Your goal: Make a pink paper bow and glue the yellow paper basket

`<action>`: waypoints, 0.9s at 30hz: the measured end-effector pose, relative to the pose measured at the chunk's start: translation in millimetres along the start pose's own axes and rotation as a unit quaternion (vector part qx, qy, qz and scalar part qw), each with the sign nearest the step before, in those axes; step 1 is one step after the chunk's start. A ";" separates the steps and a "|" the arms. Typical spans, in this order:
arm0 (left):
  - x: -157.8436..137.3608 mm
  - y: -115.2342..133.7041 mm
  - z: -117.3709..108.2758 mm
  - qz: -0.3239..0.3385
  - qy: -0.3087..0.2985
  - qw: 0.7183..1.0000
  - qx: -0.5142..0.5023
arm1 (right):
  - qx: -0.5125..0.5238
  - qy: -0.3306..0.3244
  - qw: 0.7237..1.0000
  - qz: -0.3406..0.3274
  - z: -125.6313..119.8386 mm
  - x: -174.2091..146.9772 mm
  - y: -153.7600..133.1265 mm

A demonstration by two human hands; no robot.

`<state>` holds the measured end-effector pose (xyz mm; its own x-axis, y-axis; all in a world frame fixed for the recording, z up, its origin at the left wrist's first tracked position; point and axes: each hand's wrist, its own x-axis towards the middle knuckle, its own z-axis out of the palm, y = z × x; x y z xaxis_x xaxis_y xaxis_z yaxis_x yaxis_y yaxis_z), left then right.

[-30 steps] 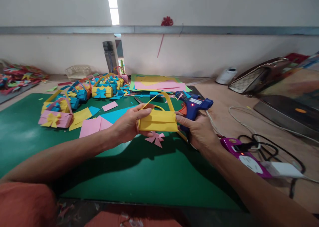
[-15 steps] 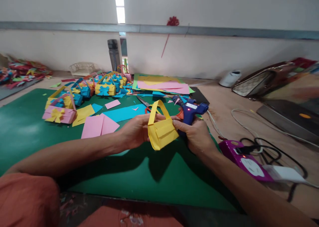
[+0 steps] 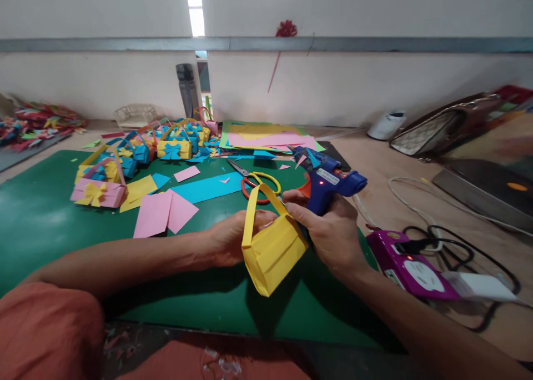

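A small yellow paper handbag [image 3: 275, 253] with a looped strap is held tilted above the green mat. My left hand [image 3: 228, 238] grips it from behind on the left, its fingers partly hidden by the bag. In my right hand [image 3: 338, 234] is a blue glue gun [image 3: 325, 184], its red light lit and its nozzle toward the back left. The right thumb also presses on the bag's upper right corner. Scissors [image 3: 246, 174] with red and yellow handles lie open just behind the bag.
Finished paper handbags [image 3: 100, 194] in pink, yellow and blue stand at the left and back. Cut paper pieces [image 3: 153, 213] lie on the green mat [image 3: 54, 185], with coloured sheets [image 3: 270, 135] stacked behind. A purple power strip [image 3: 416, 271] with cables sits at the right.
Both hands have brought the yellow handbag nearer to me and tipped it further. The glue gun has shifted right, and the scissors' handles now show more fully.
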<state>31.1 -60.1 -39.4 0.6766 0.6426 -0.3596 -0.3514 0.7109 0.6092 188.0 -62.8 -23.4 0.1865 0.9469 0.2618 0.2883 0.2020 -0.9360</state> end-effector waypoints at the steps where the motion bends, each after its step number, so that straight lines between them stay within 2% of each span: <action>1: 0.0 -1.5 0.9 0.000 -0.015 1.000 -0.004 | -0.012 -0.001 1.000 -0.004 -0.2 -1.0 -1.8; 4: 0.6 -4.1 2.7 0.012 -0.039 0.999 -0.006 | -0.024 -0.001 1.000 0.001 0.1 -1.9 -4.4; 8: 2.5 -5.2 3.5 0.022 -0.035 0.999 -0.012 | -0.017 -0.013 1.000 0.015 1.4 -0.1 -4.7; 12: 3.6 -8.3 4.4 0.027 -0.037 0.999 -0.020 | -0.008 -0.040 0.999 -0.001 4.4 0.3 -1.2; 17: 3.7 -13.2 2.3 0.020 -0.027 0.999 0.021 | 0.037 -0.090 0.995 -0.010 7.5 -1.2 4.7; 22: 7.2 -14.4 -0.4 0.037 -0.008 0.998 0.050 | -0.010 -0.109 0.993 -0.037 6.0 -0.6 3.5; 27: 9.7 -12.4 0.9 0.033 0.015 0.996 0.076 | -0.016 -0.115 0.992 -0.044 6.8 -0.5 7.9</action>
<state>42.6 -63.0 -49.7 0.6344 0.6964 -0.3356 -0.2901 0.6168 0.7317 183.8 -60.0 -32.6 -0.0591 0.9587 0.2782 0.3245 0.2820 -0.9029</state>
